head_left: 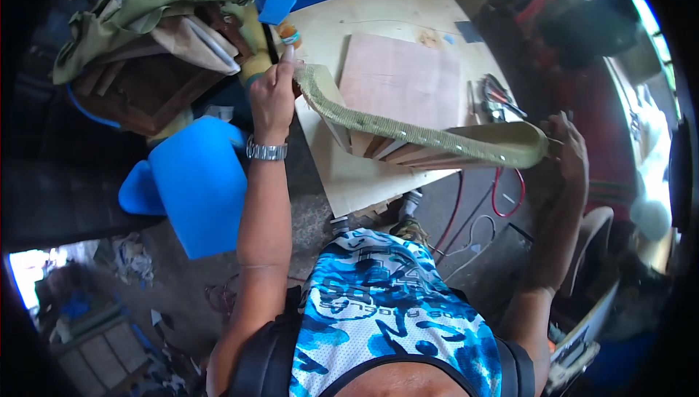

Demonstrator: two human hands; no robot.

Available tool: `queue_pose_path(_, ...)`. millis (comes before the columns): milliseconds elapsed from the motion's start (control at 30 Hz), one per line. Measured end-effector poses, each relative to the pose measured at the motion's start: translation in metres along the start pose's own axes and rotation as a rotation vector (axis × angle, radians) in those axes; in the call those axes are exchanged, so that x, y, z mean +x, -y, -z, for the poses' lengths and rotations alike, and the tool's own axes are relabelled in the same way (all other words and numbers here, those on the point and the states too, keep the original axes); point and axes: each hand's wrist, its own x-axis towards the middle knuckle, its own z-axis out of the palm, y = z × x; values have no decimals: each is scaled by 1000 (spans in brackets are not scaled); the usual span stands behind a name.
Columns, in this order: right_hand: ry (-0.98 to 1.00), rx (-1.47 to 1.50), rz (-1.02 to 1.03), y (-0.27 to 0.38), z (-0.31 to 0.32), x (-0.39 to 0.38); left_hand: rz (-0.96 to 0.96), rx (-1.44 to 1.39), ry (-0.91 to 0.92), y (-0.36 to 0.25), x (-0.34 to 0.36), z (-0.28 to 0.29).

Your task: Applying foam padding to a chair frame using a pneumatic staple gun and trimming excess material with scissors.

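Observation:
A curved wooden frame (419, 135), edged in ribbed olive-green fabric with a row of small shiny fasteners, spans the space between my hands over the near side of the worktable. My left hand (273, 98) is closed on its left end, thumb pointing up. At the right end, my right hand (573, 151) is held close with its fingers curled; a thin strand seems to run from the frame to them. What those fingers grip is too blurred to make out. Bare wooden slats show under the fabric edge.
The pale worktable (320, 22) carries a flat plywood panel (400, 77), a small jar (289, 35) and pliers-like tools (499, 98). Left stand a blue plastic chair (200, 186) and a wooden piece draped with green fabric (145, 11). A red hose (502, 204) hangs at the table's right.

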Motion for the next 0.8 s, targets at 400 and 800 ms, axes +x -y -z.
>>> queue_pose_path(400, 191, -372, -12, -412, -31, 67, 208, 281, -505, 27, -55, 126)
queue_pose_path(800, 198, -832, -357, -255, -208, -109, 264, 954, -332, 11, -52, 333)
